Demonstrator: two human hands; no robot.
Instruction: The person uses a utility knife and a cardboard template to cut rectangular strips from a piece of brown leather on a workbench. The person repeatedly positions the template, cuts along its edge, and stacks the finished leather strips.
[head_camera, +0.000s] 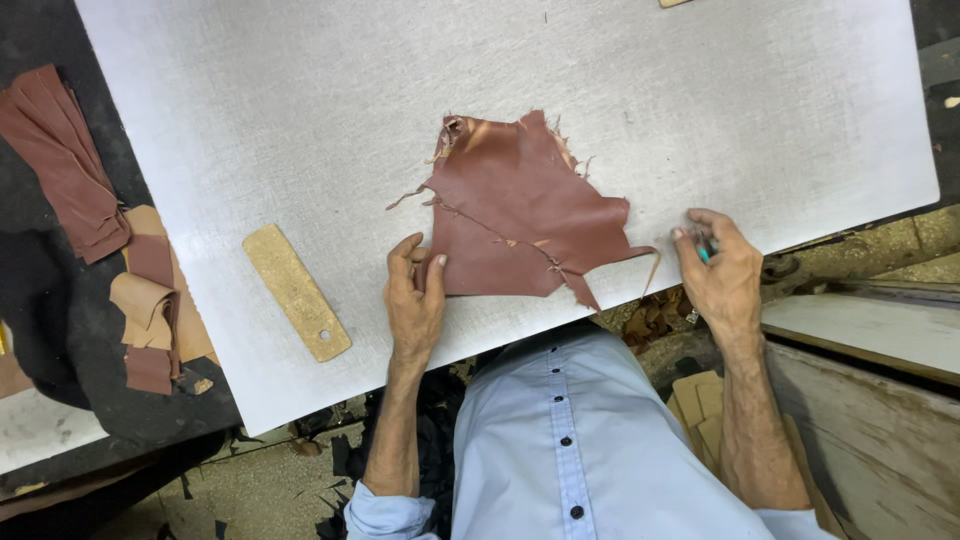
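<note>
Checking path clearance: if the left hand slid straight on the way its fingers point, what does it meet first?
The left hand points up the board; its fingertips already rest on the edge of the brown leather piece, so it would meet that leather first, then bare grey board.

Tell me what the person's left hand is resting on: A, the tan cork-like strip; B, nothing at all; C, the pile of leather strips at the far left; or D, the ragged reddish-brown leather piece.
D: the left hand lies with its fingers on the lower left edge of the ragged reddish-brown leather piece, while the tan strip sits apart to its left.
</note>
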